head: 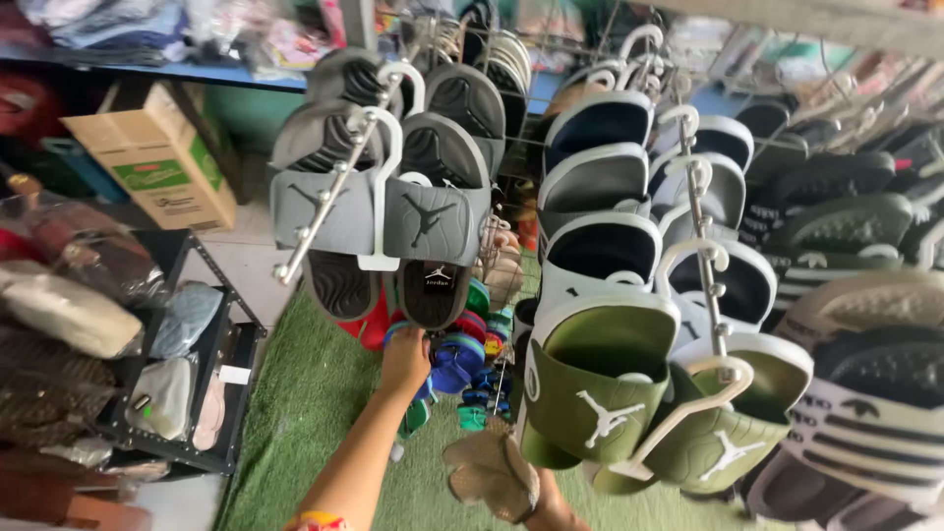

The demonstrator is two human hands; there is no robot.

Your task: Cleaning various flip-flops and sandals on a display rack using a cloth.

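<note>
At the bottom edge the right hand (pixel 547 511) shows only as a wrist and part of the palm, closed around the heel end of a tan slide sandal (pixel 489 474) that sticks up and to the left over the green artificial turf (pixel 295 413). Just beyond, the left hand (pixel 405 359) stretches forward from a bare forearm, its fingers curled up against the heel of the grey slide sandals (pixel 383 211) hanging as a pair on a white plastic hanger (pixel 382 187); whether it grips the sole or merely touches it cannot be told. Beside that hand, small blue and green children's sandals (pixel 462 359) hang in a cluster. To the right, olive green slide sandals (pixel 629 403) with a white figure on the strap hang nearest the camera, and navy-and-white slides (pixel 600 187) climb above them. On the left stands a black metal shelf (pixel 221 383) with wrapped bags, and farther back a cardboard box (pixel 157 157) sits below a blue shelf.
</note>
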